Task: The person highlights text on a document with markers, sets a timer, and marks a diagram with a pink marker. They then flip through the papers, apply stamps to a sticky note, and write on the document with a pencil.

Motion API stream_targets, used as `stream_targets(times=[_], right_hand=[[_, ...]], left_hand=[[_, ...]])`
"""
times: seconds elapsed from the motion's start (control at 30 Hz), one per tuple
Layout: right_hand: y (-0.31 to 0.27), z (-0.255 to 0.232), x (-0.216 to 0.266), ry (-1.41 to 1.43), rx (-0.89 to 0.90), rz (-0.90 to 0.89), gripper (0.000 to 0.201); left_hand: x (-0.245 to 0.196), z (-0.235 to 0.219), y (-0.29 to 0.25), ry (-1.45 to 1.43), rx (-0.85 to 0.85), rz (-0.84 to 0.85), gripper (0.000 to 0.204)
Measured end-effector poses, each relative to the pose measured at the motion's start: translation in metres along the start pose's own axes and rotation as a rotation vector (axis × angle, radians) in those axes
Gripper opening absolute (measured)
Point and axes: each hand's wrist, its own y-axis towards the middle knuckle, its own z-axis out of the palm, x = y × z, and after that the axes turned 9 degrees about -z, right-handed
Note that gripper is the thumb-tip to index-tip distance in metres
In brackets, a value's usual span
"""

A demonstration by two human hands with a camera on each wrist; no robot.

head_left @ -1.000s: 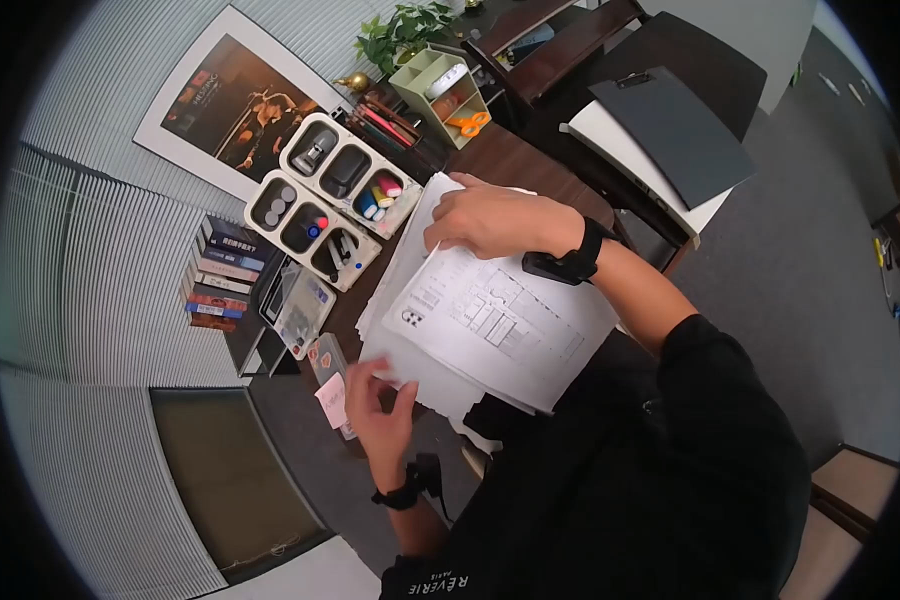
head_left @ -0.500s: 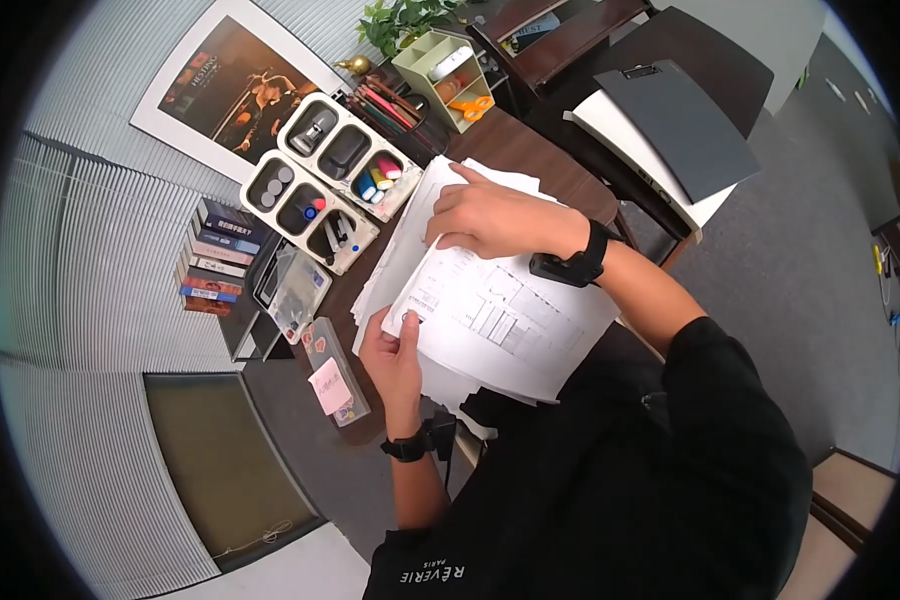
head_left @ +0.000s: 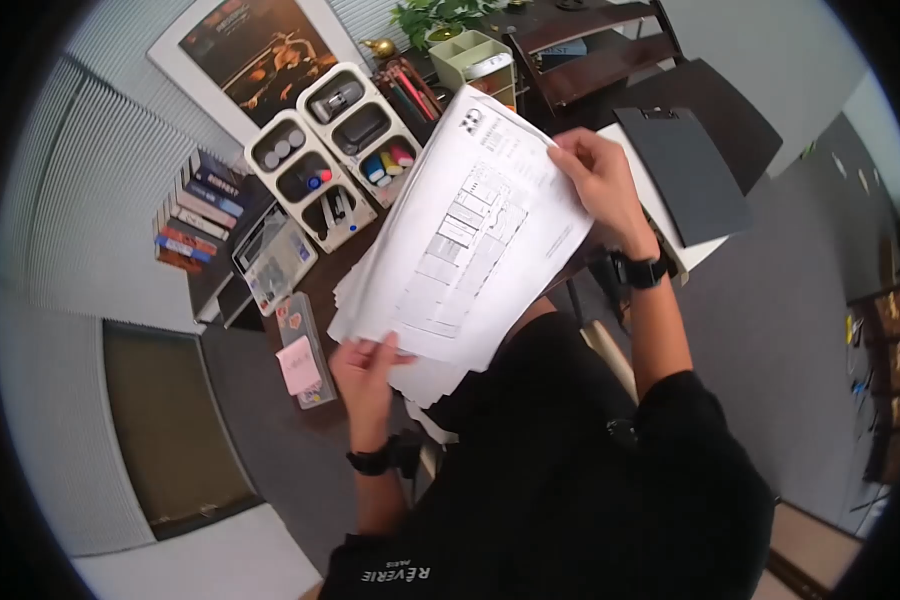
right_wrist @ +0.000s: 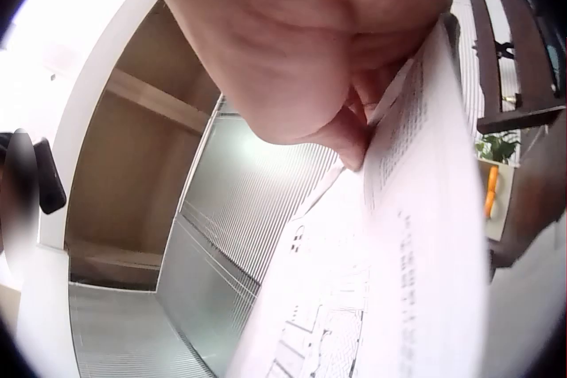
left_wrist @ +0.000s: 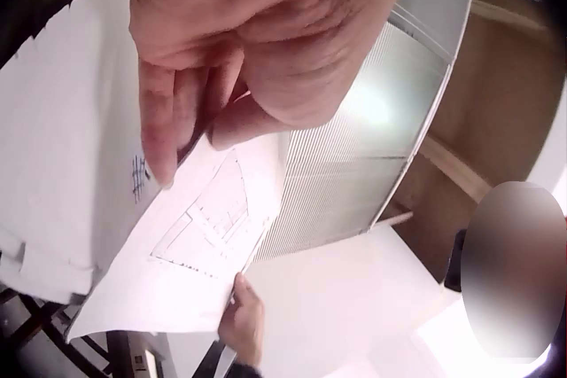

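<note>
Both hands hold a sheet printed with a floor plan (head_left: 510,270), raised and tilted over a stack of white paper (head_left: 425,382). My left hand (head_left: 367,380) pinches its lower left edge between thumb and fingers. In the left wrist view, that thumb and the fingertips (left_wrist: 159,161) meet on the paper, and hatch marks show on the sheet behind. At the upper right edge, my right hand (head_left: 605,185) grips the sheet with its thumb on the printed face. The right wrist view shows the paper (right_wrist: 416,245) bent, with print on both faces.
Two white organizer trays (head_left: 292,122) with pens, highlighters and small items stand left of the papers. Nearby are a clear box (head_left: 280,265) and a grey case (head_left: 295,318) with a pink note (head_left: 298,367). A black clipboard (head_left: 685,170) lies on the right.
My right hand has moved from the top middle of the papers out to the right edge. The printed sheet has turned and lifted toward the trays, while my left hand shifted slightly down.
</note>
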Motion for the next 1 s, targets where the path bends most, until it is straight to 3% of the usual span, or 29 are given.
stream_targets(times=[0.1, 0.13, 0.27, 0.5, 0.83, 1.0], right_hand=[[-0.027, 0.014, -0.021, 0.095, -0.013, 0.122, 0.017], [-0.036, 0.022, -0.027, 0.179, -0.026, 0.208, 0.016], [-0.061, 0.042, -0.061, 0.291, -0.095, 0.265, 0.015], [-0.066, 0.039, -0.046, 0.129, 0.046, 0.083, 0.013], [-0.071, 0.046, -0.042, -0.079, 0.017, 0.032, 0.014], [-0.072, 0.045, -0.043, -0.054, 0.038, 0.057, 0.013]], left_hand=[[-0.001, 0.001, 0.015, -0.267, -0.058, -0.003, 0.03], [0.005, 0.001, 0.015, -0.264, -0.075, -0.009, 0.03], [0.008, 0.005, 0.013, -0.126, -0.111, 0.047, 0.041], [0.026, -0.016, 0.018, 0.026, -0.181, 0.08, 0.044], [0.036, -0.026, 0.018, -0.07, -0.229, 0.091, 0.032], [0.04, -0.028, 0.02, -0.093, -0.265, 0.112, 0.032]])
